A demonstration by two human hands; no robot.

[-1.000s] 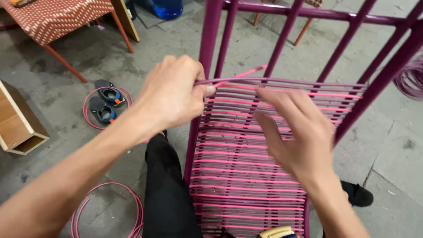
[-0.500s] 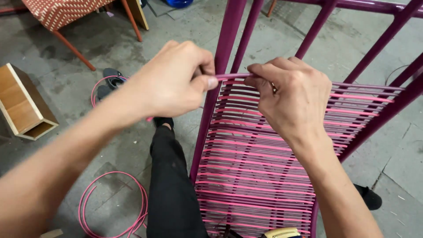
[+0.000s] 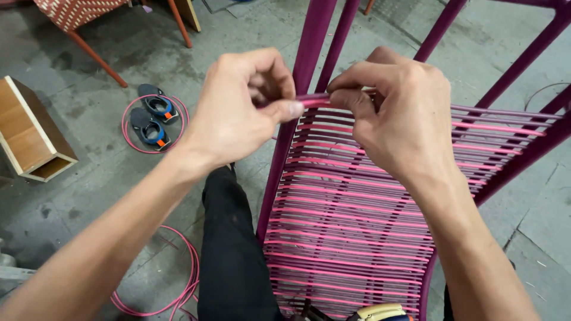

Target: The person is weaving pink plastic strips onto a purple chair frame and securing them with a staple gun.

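Your left hand (image 3: 238, 107) and right hand (image 3: 398, 113) both pinch the same pink cord (image 3: 312, 101), thumbs nearly meeting at the top of the purple chair frame (image 3: 309, 41). The cord lies across the upper edge of the woven seat (image 3: 351, 238), above your black trouser leg (image 3: 232, 255).

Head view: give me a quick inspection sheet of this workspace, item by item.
Surface: grey concrete floor, stained.
Job's things: magenta metal chair frame strung with rows of pink plastic cord.
Clutter: pair of blue-and-orange sandals; open wooden box; yellow-handled tool at the bottom edge.
Hands: left hand and right hand both pinch one cord at the frame's top rail.
Cables: loose pink cord loops on the floor.
Surroundings: orange woven chair.
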